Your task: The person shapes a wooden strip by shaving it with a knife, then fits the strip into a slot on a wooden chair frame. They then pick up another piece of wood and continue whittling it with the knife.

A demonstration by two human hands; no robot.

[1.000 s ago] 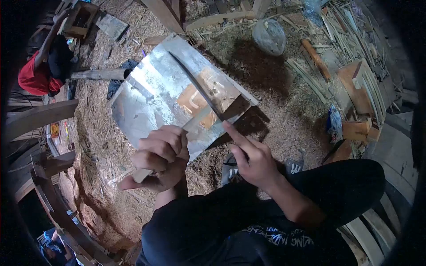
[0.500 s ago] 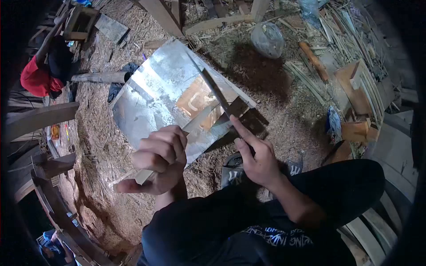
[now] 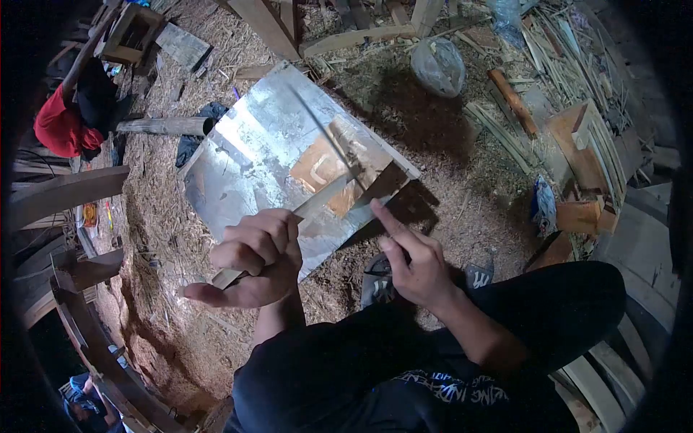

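My left hand (image 3: 253, 252) is closed in a fist around a thin, pale wooden strip (image 3: 322, 201), which slants up to the right over the metal-topped board (image 3: 242, 151). In my right hand (image 3: 419, 260) is a long, narrow dark blade (image 3: 323, 130), its index finger stretched along it and its handle hidden by the fingers. The blade is blurred and crosses the far end of the strip in this view. Beneath them, a brown wooden piece (image 3: 312, 160) with a pale U-shaped mark lies on the board.
Sawdust and shavings (image 3: 462, 195) cover the ground. At the upper right are a clear plastic bag (image 3: 438, 68), a brown wooden stick (image 3: 512, 102) and scattered wood strips (image 3: 538, 65). A person in red (image 3: 61, 126) is at the left, another person (image 3: 86, 404) at the lower left.
The blade has swung slightly left at its tip and its lower end has come down across the strip. My right hand has shifted slightly down; the left hand keeps hold of the strip.
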